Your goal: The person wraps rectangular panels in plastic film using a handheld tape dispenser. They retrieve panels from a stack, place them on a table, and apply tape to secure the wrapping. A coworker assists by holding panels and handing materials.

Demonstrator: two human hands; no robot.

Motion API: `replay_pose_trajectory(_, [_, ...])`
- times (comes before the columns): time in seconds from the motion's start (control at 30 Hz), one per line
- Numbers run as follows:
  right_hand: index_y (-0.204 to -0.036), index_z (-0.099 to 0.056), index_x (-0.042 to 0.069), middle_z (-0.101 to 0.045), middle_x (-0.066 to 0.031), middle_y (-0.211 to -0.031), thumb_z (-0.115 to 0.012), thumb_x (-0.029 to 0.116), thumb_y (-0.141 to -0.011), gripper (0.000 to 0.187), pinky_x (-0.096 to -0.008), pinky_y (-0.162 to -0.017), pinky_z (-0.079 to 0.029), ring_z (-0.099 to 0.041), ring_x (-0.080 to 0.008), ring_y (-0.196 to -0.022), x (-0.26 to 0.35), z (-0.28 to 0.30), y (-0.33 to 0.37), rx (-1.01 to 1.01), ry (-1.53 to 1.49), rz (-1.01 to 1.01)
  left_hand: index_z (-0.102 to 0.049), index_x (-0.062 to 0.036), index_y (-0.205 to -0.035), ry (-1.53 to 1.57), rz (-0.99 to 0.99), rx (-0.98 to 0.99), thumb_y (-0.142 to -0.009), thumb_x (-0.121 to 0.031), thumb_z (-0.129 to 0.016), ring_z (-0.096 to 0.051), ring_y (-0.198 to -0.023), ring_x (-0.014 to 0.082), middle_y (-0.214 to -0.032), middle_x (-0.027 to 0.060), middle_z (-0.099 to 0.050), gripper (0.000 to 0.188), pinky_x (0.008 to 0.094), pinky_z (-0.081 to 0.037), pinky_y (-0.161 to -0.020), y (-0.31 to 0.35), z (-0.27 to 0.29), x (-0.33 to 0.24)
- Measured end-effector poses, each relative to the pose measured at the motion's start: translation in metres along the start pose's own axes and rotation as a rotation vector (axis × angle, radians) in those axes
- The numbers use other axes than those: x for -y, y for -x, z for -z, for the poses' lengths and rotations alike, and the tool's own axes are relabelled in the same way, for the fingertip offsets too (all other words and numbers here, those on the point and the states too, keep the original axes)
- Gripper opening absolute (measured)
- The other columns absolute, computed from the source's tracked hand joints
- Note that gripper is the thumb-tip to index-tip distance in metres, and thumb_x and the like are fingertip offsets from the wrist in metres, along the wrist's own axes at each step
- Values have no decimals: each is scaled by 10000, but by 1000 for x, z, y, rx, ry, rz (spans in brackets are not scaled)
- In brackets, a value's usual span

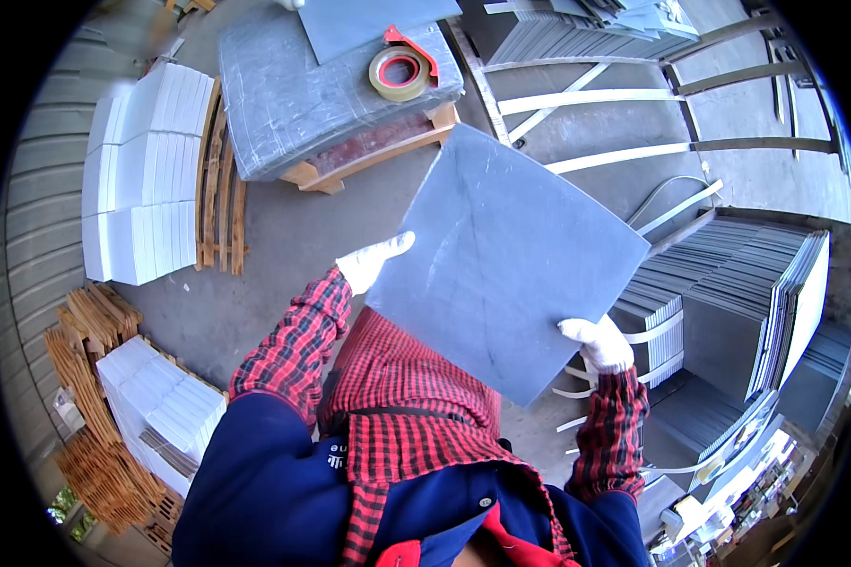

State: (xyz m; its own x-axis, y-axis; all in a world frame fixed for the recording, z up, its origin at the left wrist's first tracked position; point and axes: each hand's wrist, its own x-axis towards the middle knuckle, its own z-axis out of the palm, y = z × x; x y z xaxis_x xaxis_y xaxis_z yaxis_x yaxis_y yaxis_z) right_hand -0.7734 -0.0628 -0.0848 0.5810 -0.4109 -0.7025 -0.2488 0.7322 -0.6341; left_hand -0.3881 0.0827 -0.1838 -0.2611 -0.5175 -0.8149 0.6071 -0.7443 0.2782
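Observation:
A square dark grey slate tile (511,250) is held up in front of my body, tilted, one corner toward the far side. My left hand (376,262) in a white glove grips its left edge, thumb on the face. My right hand (598,344), gloved too, clasps the lower right edge with the thumb on top. The fingers behind the tile are hidden. Ahead stands a plastic-wrapped stack (284,104) on a wooden pallet (378,156). On it lie a roll of tape in a red dispenser (399,74) and another grey tile (373,21).
Rows of upright grey tiles (719,283) stand close on my right, with loose straps. White boxes (147,175) are stacked at the left beside wooden pallets (222,180). More white boxes (161,402) and wood pieces (109,472) sit lower left. A metal rack frame (591,97) lies far right.

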Motion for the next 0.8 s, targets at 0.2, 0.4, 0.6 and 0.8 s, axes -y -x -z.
replay_pose_trajectory(0.2, [-1362, -539, 10, -612, -111, -1288, -715, 423, -874, 663, -367, -1003, -464, -585, -231, -1151, -34, -45, -62, -559, -472, 8, -594, 63, -1271, -333, -192, -31, -910, -269, -707, -671, -1007, 219, -1114, 125, -691, 504, 349, -529, -905, 57, -34, -35])
replay_pose_trajectory(0.4, [-1339, -575, -11, -594, -73, -1339, -629, 406, -954, 570, -326, -1037, -420, -552, -179, -1183, -50, -37, -78, -513, -184, -66, -624, 56, -1227, -300, -267, -91, -909, -217, -699, -680, -972, 204, -1075, 114, -703, 426, 323, -532, -886, 69, -23, -2])
replay_pose_trajectory(0.6, [-1302, -587, -60, -665, -94, -1186, -673, 293, -938, 515, -267, -953, -437, -581, -159, -1089, -39, -28, -122, -483, 133, 74, -655, 47, -1189, -208, -276, -261, -904, -171, -685, -680, -972, 184, -1061, 109, -712, 360, 314, -534, -870, 103, -62, -2])
replay_pose_trajectory(0.8, [-1415, -454, -16, -641, -244, -1234, -632, 434, -938, 680, -395, -970, -479, -634, -354, -1113, -6, -83, -186, -195, 920, 179, -674, 27, -1171, -41, -457, -619, -897, -166, -691, -673, -959, 174, -1028, 94, -715, 335, 308, -526, -862, 149, -90, 12])
